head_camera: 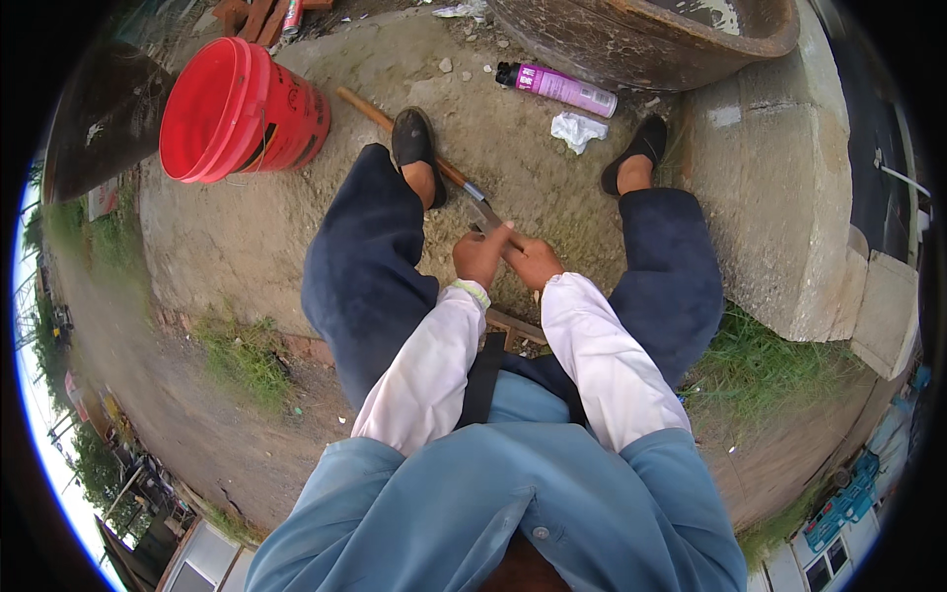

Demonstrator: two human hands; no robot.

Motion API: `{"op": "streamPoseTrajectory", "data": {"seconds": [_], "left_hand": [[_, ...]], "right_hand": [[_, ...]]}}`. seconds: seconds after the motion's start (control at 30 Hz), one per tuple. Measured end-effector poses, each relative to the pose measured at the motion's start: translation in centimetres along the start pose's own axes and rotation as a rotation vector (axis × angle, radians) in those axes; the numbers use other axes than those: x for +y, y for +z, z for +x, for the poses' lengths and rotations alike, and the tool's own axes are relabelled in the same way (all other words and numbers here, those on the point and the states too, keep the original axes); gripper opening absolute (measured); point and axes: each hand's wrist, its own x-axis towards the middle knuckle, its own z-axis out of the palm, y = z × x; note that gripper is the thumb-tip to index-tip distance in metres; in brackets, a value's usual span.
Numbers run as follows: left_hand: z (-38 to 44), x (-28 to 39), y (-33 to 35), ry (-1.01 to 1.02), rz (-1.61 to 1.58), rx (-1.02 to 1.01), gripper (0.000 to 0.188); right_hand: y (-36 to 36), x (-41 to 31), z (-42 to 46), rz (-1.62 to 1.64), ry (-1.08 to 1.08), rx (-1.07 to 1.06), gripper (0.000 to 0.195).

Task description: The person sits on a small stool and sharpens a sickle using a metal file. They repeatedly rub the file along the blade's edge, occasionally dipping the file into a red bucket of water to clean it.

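Note:
A long-handled tool lies slantwise before me, its wooden handle [370, 109] passing beneath my left shoe [414, 137]. A metal ferrule [473, 191] joins the handle to a narrow grey metal blade [486, 214], which runs back toward my hands. My left hand [477, 257] is closed at the blade, its thumb reaching across toward the right hand. Close beside it, my right hand [534, 263] has curled fingers around the near end of the blade. Blur and overlapping fingers hide the blade's tip and any small thing between the hands.
A red plastic bucket [296, 118] stands at the left. A purple spray can [566, 90] and crumpled white paper [579, 132] lie ahead, below a large rusty basin [629, 44]. A concrete block [769, 192] borders the right; grass [240, 362] grows at left.

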Motion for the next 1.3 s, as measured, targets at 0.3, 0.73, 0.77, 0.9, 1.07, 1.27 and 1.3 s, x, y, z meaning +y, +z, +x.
{"op": "streamPoseTrajectory", "data": {"seconds": [0.3,0.73,0.77,0.9,1.07,1.27,1.3], "left_hand": [[0.1,0.7,-0.8,-0.008,0.045,-0.041,0.057],[-0.2,0.5,-0.4,-0.037,-0.047,-0.032,0.055],[-0.4,0.6,-0.5,-0.062,-0.114,-0.035,0.055],[-0.8,1.6,-1.1,-0.070,-0.060,-0.036,0.056],[-0.2,1.5,-0.8,-0.099,-0.024,-0.075,0.058],[-0.7,1.5,-0.9,-0.082,-0.047,-0.034,0.062],[-0.3,0.4,-0.8,-0.075,0.006,0.009,0.062]], "right_hand": [[-0.4,-1.8,-0.5,-0.018,-0.001,-0.010,0.047],[0.8,-0.1,1.1,0.076,-0.099,0.023,0.042],[1.4,0.1,0.8,0.119,-0.153,0.037,0.043],[0.1,2.1,-0.5,0.044,-0.153,0.051,0.051],[0.9,0.2,2.6,0.025,-0.100,0.017,0.048],[-0.5,0.5,1.4,-0.059,-0.034,-0.062,0.055],[-0.2,-0.1,2.4,-0.034,-0.007,-0.024,0.054]]}}
